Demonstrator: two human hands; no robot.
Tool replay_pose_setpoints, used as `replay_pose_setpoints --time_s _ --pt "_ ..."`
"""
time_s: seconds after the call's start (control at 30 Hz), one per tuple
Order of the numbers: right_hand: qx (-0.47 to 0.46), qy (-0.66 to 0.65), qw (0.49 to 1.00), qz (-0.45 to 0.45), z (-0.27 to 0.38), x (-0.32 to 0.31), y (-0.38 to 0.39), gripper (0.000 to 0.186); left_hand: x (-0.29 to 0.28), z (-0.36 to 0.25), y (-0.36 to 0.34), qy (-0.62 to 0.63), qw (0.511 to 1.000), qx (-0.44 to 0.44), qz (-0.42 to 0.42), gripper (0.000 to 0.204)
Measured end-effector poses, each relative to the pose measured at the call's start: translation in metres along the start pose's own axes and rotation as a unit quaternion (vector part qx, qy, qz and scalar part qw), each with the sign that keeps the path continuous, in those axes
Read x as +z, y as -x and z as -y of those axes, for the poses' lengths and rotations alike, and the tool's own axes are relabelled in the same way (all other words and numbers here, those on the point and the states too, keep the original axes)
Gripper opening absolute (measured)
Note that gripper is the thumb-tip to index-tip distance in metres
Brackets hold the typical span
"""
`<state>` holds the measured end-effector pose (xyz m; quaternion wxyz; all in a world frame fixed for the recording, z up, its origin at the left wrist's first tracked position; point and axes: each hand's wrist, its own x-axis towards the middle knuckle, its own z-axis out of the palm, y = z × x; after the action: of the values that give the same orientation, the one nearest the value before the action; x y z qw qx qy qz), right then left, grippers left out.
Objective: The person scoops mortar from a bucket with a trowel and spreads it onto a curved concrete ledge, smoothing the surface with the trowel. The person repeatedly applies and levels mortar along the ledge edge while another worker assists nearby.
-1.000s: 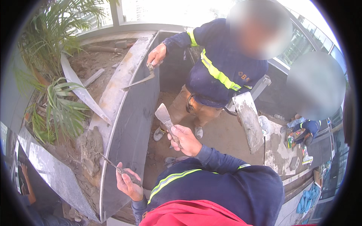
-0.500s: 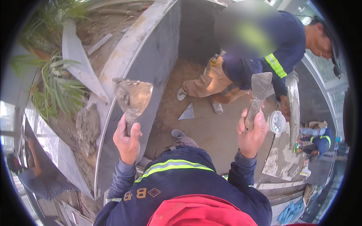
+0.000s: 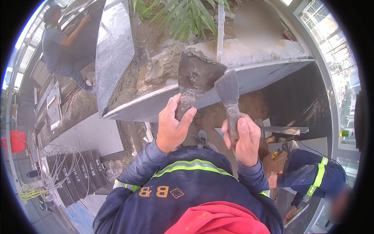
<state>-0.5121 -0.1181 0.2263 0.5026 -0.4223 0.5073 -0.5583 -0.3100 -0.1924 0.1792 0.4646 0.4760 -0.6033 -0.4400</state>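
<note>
My left hand (image 3: pixel 171 130) is wrapped round the handle of a wide putty knife (image 3: pixel 200 72), its broad blade tilted up and smeared with grey mortar. In my right hand (image 3: pixel 246 142) is a narrower putty knife (image 3: pixel 228 87), also coated with dried mortar. The narrow blade overlaps the right corner of the wide one in view; I cannot tell whether they touch. Beyond the blades runs a grey-faced planter wall (image 3: pixel 249 80) with a pale top edge. A heap of wet-looking mortar (image 3: pixel 165 68) lies on the soil side behind it.
A green plant (image 3: pixel 191 17) grows behind the wall, and a grey stone slab (image 3: pixel 113 50) leans to its left. At lower right a co-worker (image 3: pixel 311 173) bends over. Another person (image 3: pixel 64 43) stands at upper left. Weights (image 3: pixel 80 175) with tangled wire sit at left.
My view has swung round to the left, so the wall now runs across in front of me. Both hands have come together, bringing the two putty knives side by side.
</note>
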Motion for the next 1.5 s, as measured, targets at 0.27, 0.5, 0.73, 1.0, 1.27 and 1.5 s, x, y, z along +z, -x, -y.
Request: replay_pose_setpoints --time_s 0.27,0.5,0.73,1.0,1.27,1.5 --pt "0.023 0.047 0.994 0.094 -0.001 -0.002 -0.021 0.039 -0.052 -0.01 0.013 -0.173 0.974 0.145 -0.009 0.051" --pt "-0.029 0.103 0.988 0.112 0.015 0.004 -0.024 0.042 -0.045 -0.006 0.021 -0.218 0.956 0.197 0.016 0.049" --pt "-0.079 0.084 0.99 0.076 0.026 0.001 -0.02 0.037 -0.029 0.02 0.032 -0.203 0.974 0.099 -0.02 0.048" --pt "0.069 -0.056 0.989 0.122 -0.003 0.016 0.002 0.041 -0.021 -0.027 0.012 0.075 0.995 -0.067 0.028 0.032" --pt "0.098 -0.115 0.98 0.129 -0.019 0.025 0.005 0.042 0.0 -0.022 0.016 0.018 0.999 0.019 -0.021 0.03" --pt "0.064 -0.078 0.983 0.152 -0.018 0.034 0.008 0.042 -0.006 0.007 0.022 -0.101 0.98 0.162 -0.056 0.041"
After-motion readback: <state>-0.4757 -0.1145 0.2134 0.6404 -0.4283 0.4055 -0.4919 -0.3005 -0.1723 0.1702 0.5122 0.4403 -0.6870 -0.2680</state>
